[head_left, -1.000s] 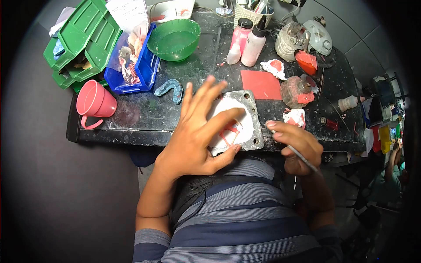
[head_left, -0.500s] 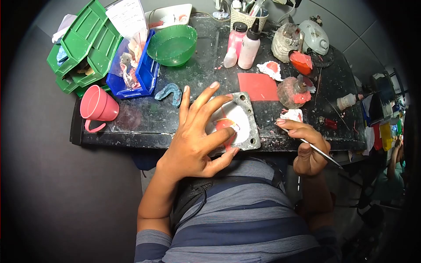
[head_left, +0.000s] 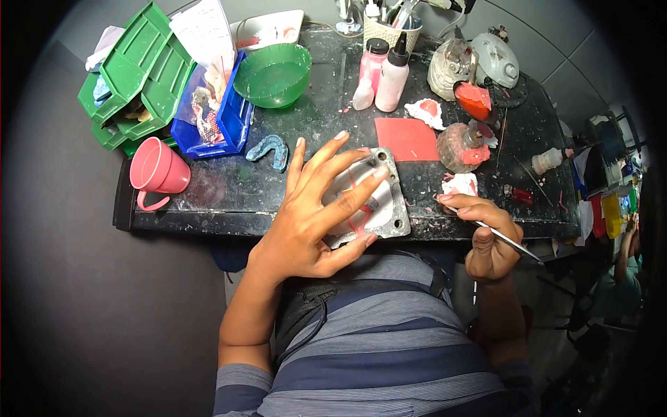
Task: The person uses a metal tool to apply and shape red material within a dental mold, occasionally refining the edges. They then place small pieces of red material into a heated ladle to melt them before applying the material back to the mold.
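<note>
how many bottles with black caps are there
2, standing side by side in front of the cream basket: a shorter pink bottle on the left and a taller pale bottle on the right. None looks hidden.

Grey metal frame (head_left: pixel 397 203), roughly four-sided, with round holes in the visible corners, at the near edge of the table (head_left: pixel 319 118). Filled with a smooth white material (head_left: pixel 381 212), crossed by thin red strips (head_left: pixel 360 222) that meet near the middle. Partly hidden beneath the spread fingers of the left hand (head_left: pixel 306 212), with detail at the centre hard to make out. Well to the right, a slender, pale, rod-like tool (head_left: pixel 509 241), held in the right hand (head_left: pixel 492 243), apart from the frame, slanting down and outward past the table edge.
</note>
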`<state>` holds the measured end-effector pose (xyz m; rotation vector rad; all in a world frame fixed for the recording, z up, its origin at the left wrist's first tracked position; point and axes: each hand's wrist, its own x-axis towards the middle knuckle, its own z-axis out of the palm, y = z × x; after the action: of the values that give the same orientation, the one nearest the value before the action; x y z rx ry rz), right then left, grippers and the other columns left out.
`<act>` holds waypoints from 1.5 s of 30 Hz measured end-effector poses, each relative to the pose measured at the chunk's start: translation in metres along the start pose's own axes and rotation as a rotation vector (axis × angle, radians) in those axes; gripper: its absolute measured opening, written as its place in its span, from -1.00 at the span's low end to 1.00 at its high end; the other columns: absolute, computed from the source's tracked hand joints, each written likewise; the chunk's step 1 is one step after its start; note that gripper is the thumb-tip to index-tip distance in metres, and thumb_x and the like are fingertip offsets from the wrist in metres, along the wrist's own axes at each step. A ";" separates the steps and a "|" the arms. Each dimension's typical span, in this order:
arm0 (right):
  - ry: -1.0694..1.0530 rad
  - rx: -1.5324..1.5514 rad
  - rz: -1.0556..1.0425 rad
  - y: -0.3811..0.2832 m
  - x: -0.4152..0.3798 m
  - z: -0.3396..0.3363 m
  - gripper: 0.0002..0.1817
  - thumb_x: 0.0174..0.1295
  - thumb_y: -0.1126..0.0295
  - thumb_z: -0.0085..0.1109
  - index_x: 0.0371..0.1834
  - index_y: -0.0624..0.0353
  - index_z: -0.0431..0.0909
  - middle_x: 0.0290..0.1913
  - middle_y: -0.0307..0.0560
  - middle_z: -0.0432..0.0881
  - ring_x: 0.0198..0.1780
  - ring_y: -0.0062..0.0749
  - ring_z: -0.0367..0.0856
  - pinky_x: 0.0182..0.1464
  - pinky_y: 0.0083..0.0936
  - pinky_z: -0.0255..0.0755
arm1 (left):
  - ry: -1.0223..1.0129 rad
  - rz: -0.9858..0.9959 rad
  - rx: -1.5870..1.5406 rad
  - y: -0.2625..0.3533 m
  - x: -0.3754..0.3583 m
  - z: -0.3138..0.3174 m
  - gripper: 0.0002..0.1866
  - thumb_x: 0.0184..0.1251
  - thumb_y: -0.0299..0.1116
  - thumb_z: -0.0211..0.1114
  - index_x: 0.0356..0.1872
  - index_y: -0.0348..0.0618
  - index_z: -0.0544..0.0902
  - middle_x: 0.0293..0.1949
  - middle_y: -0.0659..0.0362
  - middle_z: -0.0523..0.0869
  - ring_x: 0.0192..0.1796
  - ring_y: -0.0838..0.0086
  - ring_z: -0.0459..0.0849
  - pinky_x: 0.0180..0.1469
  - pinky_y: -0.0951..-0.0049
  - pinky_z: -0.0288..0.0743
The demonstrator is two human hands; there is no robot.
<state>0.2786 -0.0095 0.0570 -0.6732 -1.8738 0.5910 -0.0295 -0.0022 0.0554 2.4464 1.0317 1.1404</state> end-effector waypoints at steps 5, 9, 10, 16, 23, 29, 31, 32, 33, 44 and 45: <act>0.079 -0.157 -0.060 -0.002 0.002 -0.004 -0.56 0.74 0.13 0.22 0.08 0.40 0.79 -0.06 0.24 0.86 -0.02 -0.13 0.91 -0.01 -0.36 0.75 | 0.114 0.071 0.175 -0.009 0.002 -0.005 -0.31 0.21 -0.25 0.62 0.41 -0.26 0.77 0.36 -0.12 0.78 0.60 -0.19 0.61 0.75 -0.40 0.06; 0.025 -0.040 0.186 -0.015 0.001 -0.007 -0.76 0.67 0.38 0.32 0.07 0.38 0.84 -0.14 0.10 0.84 -0.05 -0.28 0.88 -0.07 -0.46 0.73 | 0.202 0.043 0.298 -0.024 -0.003 -0.009 -0.47 0.32 -0.33 0.59 0.31 -0.26 0.81 0.30 -0.07 0.82 0.52 -0.09 0.69 0.70 -0.32 0.22; 0.028 -0.040 0.179 -0.017 0.000 -0.007 -0.76 0.67 0.38 0.32 0.07 0.38 0.84 -0.14 0.10 0.84 -0.05 -0.28 0.88 -0.07 -0.46 0.73 | 0.203 0.036 0.271 -0.026 -0.004 -0.008 -0.48 0.37 -0.35 0.55 0.33 -0.28 0.79 0.31 -0.08 0.82 0.52 -0.09 0.69 0.70 -0.29 0.23; -0.239 0.492 0.360 -0.019 0.010 -0.017 0.16 0.04 0.33 0.81 0.73 0.45 0.34 0.54 0.32 0.59 0.38 -0.18 0.67 0.25 -0.30 0.71 | 0.011 -0.085 0.133 -0.008 0.001 -0.010 -0.18 0.40 -0.15 0.41 0.63 -0.36 0.50 0.54 -0.24 0.62 0.64 -0.16 0.53 0.76 -0.24 0.13; -0.338 0.448 0.575 -0.028 0.019 -0.018 -0.36 0.37 0.53 0.49 0.53 0.33 0.56 0.34 0.08 0.73 0.21 -0.40 0.73 0.25 -0.43 0.64 | -0.138 -0.107 0.256 0.001 0.007 -0.008 0.19 0.19 0.18 0.58 0.75 -0.32 0.31 0.65 -0.23 0.49 0.73 -0.16 0.40 0.80 -0.27 0.02; -0.196 0.064 0.557 -0.031 0.035 0.015 -0.87 0.57 0.58 0.29 0.08 0.32 0.70 -0.08 0.05 0.87 -0.09 -0.35 0.88 0.05 -0.42 0.71 | -0.133 -0.163 0.242 -0.001 0.006 0.002 0.20 0.21 0.28 0.59 0.71 -0.34 0.35 0.64 -0.26 0.49 0.73 -0.20 0.39 0.81 -0.23 0.05; -0.350 -0.191 0.398 -0.037 0.043 0.018 -0.89 0.52 0.55 0.34 0.03 0.27 0.72 -0.07 0.09 0.84 -0.13 -0.12 0.90 -0.03 -0.26 0.72 | -0.125 -0.183 0.241 0.000 0.007 0.002 0.19 0.21 0.30 0.59 0.69 -0.35 0.37 0.63 -0.27 0.50 0.72 -0.21 0.39 0.81 -0.22 0.06; -0.308 -0.268 0.264 -0.027 0.038 0.025 -0.83 0.45 0.48 0.44 0.05 0.17 0.77 -0.16 -0.02 0.79 -0.19 -0.05 0.81 -0.11 -0.18 0.66 | -0.130 -0.186 0.248 0.000 0.008 0.002 0.18 0.22 0.32 0.58 0.68 -0.36 0.39 0.61 -0.28 0.51 0.71 -0.22 0.40 0.80 -0.23 0.06; -0.309 -0.268 0.264 -0.022 0.036 0.026 -0.83 0.45 0.48 0.44 0.05 0.17 0.77 -0.16 -0.02 0.79 -0.19 -0.05 0.81 -0.11 -0.18 0.66 | -0.135 -0.190 0.255 0.001 0.010 0.002 0.18 0.23 0.33 0.57 0.66 -0.38 0.41 0.60 -0.30 0.52 0.70 -0.23 0.41 0.80 -0.24 0.06; -0.297 -0.423 0.094 -0.014 0.035 0.032 -0.82 0.36 0.34 0.55 -0.07 0.13 0.83 -0.25 -0.08 0.69 -0.23 -0.08 0.66 -0.11 -0.17 0.57 | -0.224 -0.143 0.197 -0.010 0.019 0.000 0.13 0.25 0.27 0.55 0.63 -0.44 0.44 0.60 -0.33 0.51 0.74 -0.22 0.35 0.82 -0.19 0.07; -0.296 -0.425 0.101 -0.015 0.034 0.033 -0.82 0.36 0.34 0.55 -0.07 0.13 0.83 -0.25 -0.08 0.69 -0.23 -0.08 0.66 -0.11 -0.17 0.57 | -0.204 -0.149 0.162 -0.011 0.018 0.001 0.14 0.25 0.26 0.55 0.64 -0.45 0.42 0.61 -0.33 0.51 0.75 -0.22 0.34 0.82 -0.16 0.08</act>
<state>0.2342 -0.0004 0.0777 -1.0039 -2.2825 0.3701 -0.0265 0.0181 0.0598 2.4936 1.2589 0.7711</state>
